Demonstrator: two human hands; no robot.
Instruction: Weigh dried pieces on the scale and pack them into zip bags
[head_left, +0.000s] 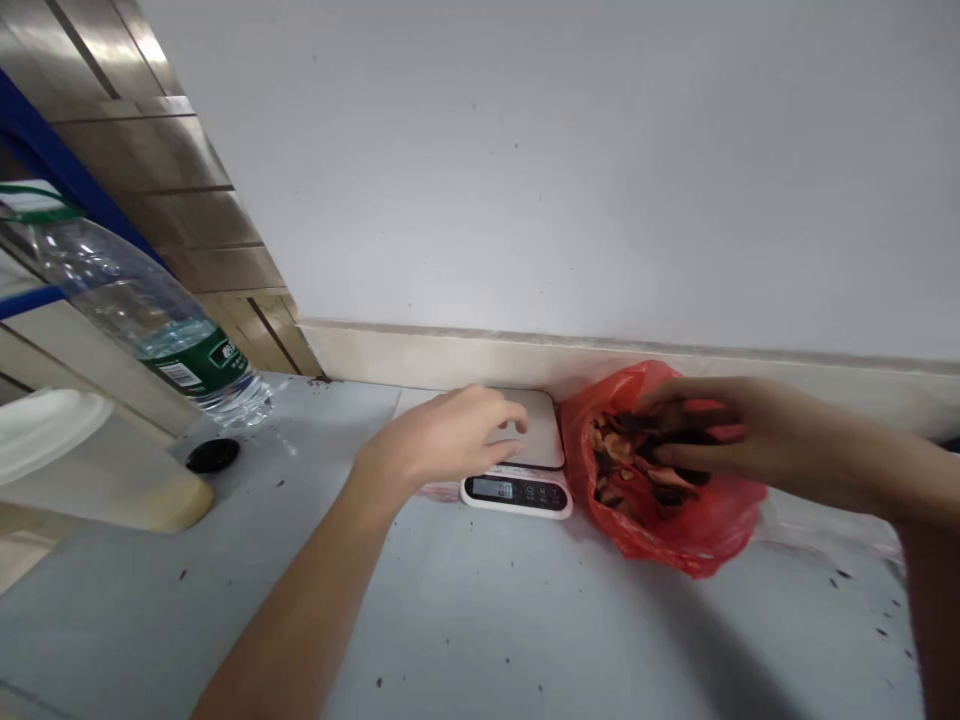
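Note:
My left hand [442, 435] is over the pale plate of a small digital kitchen scale [517, 497], its fingers bent and its thumb apart from them. Nothing shows between them. I cannot tell whether the hand touches the plate. The scale's display is lit. Right beside the scale, a red plastic bag [705, 545] stands with its mouth wide, holding dried brown pieces [619, 450] that look like peel or slices. My right hand [712, 425] reaches into this bag from the right, thumb and fingers spread among the pieces. Shadow partly hides its fingertips.
On the left stand a large clear water bottle [199, 360] with a green label and a cloudy plastic container [97, 470] with a white lid. A black round cap [213, 456] lies near them. Dark crumbs dot the grey tabletop [465, 620]. A white wall [570, 170] rises behind.

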